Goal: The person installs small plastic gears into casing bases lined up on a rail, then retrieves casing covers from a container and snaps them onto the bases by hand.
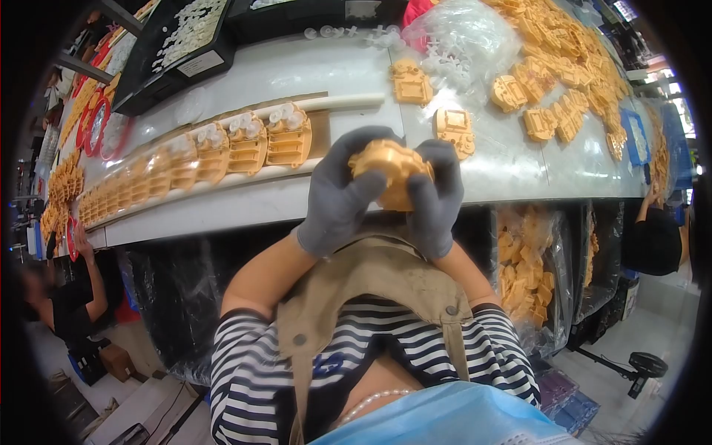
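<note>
Both gloved hands hold one orange plastic part (pixel 391 169) above the front edge of the table. My left hand (pixel 337 194), in a grey glove, grips its left side with the thumb across the front. On the right side, my right hand (pixel 437 194) presses its thumb against the part, its fingers wrapped behind. Left of my hands, a row of orange housings (pixel 247 145) with white round pieces on the nearer ones lies along a white rail. Just beyond my right hand lies a loose orange part (pixel 455 132), with another (pixel 411 81) farther back.
Black bins (pixel 189 55) with small white pieces stand at the back left. A clear bag (pixel 463 44) of white pieces and a pile of orange parts (pixel 575 55) lie at the right. Below the table edge is a bag of orange parts (pixel 523 274). Co-workers (pixel 656 237) are at both sides.
</note>
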The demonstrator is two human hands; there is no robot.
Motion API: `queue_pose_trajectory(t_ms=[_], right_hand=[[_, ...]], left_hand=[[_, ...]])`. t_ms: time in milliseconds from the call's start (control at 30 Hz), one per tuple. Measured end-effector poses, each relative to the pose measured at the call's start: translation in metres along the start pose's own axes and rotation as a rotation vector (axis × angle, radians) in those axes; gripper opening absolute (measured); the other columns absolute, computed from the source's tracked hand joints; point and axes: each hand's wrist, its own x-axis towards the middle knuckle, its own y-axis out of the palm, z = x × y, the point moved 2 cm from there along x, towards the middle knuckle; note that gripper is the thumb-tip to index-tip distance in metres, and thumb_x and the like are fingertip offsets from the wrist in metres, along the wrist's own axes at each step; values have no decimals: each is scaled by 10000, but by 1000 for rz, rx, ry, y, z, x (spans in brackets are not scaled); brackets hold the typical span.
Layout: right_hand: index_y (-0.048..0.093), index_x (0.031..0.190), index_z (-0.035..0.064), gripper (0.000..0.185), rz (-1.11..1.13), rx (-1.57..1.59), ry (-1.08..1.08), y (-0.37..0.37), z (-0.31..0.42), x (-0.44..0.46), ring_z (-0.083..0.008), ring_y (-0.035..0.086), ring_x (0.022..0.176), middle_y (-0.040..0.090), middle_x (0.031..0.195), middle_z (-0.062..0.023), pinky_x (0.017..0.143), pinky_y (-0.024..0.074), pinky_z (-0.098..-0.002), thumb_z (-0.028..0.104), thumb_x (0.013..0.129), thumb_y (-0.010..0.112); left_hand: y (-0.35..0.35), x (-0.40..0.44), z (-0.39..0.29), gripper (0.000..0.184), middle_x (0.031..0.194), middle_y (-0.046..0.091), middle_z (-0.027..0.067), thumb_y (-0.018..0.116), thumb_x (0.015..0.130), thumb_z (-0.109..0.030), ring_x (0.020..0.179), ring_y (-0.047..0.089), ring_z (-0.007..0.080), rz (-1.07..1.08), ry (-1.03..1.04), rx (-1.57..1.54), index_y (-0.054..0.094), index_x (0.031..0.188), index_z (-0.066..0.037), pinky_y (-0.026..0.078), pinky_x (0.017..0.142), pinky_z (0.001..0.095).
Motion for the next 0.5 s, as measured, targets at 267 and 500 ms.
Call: queue_pose_trajectory(t_ms=[267, 500], right_hand=[[601, 948, 28, 237, 3, -86, -161, -3, 16, 1, -176, 513, 885, 507, 986, -91, 789, 440, -291, 84, 745, 710], [503, 1138, 22, 637, 142, 18, -250, -7, -2, 12, -202, 518, 933, 498, 1026, -96, 835, 443, -315, 309, 655, 804]], left_hand=[[11, -8, -8, 552, 1213, 517, 106, 736, 828, -254, 1145, 517, 215, -24, -102, 8, 487, 1274, -45, 445, 990, 378], [7, -1, 0, 544, 1211, 563, 107, 682, 883, -217, 1097, 558, 196, -112, 39, -95, 454, 1328, -4, 457, 973, 334]])
